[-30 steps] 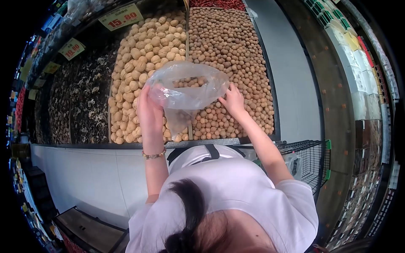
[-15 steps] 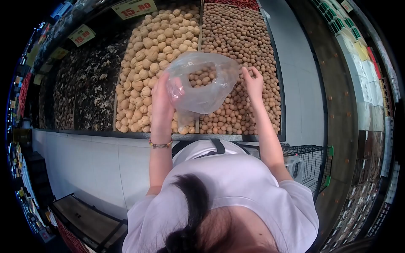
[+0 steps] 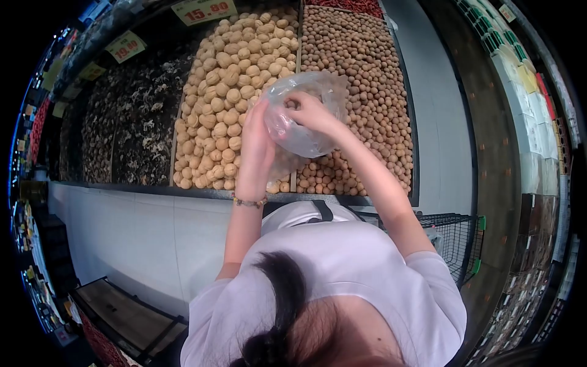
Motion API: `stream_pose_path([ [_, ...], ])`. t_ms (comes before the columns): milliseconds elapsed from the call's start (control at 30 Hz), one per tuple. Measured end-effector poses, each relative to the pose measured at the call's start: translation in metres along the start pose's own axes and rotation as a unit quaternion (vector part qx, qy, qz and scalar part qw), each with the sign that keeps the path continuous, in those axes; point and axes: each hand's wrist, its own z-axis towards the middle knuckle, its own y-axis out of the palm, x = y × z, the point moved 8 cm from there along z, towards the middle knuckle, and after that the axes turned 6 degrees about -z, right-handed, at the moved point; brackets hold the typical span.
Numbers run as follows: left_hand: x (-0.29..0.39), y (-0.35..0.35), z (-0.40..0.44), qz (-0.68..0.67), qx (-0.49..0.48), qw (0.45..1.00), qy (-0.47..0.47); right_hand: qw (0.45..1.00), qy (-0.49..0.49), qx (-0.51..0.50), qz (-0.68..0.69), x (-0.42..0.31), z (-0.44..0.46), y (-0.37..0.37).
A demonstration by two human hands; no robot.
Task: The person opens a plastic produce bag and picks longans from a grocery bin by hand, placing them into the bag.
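Near the bin's front edge [image 3: 208, 194], the plastic bag [image 3: 299, 142] is already hanging open, the left hand [image 3: 255, 133] gripping its side between the fingers. The right hand [image 3: 310, 113] is hovering at its mouth, fingers bent; whether they or the bag are holding anything isn't showing.

a shop: price signs [image 3: 204, 10] beside walnuts [image 3: 229, 92] (heaped loose)

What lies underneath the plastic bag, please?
Below the plastic bag, walnuts show at left and what look like dried longans at right; the bag and right hand cover most of what lies directly beneath.
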Motion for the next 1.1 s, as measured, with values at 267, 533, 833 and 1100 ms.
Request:
stream_pose_path([
  [267,0.017,-0.032,0.003,0.01,0.048,0.999,0.0,0.995,-0.095,0.007,0.027,-0.043,-0.036,-0.039],
  [533,0.031,-0.024,0.0,0.306,-0.025,0.952,-0.007,0.883,0.148,0.284,-0.343,0.082,-0.142,-0.132],
  [833,0.038,0.006,-0.002,0.531,-0.027,0.844,0.073,0.853,0.217,0.277,-0.386,0.153,-0.172,-0.065],
  [1100,0.041,0.0,0.001,0.564,-0.008,0.814,0.14,0.86,0.159,0.322,-0.363,0.147,-0.143,-0.059],
])
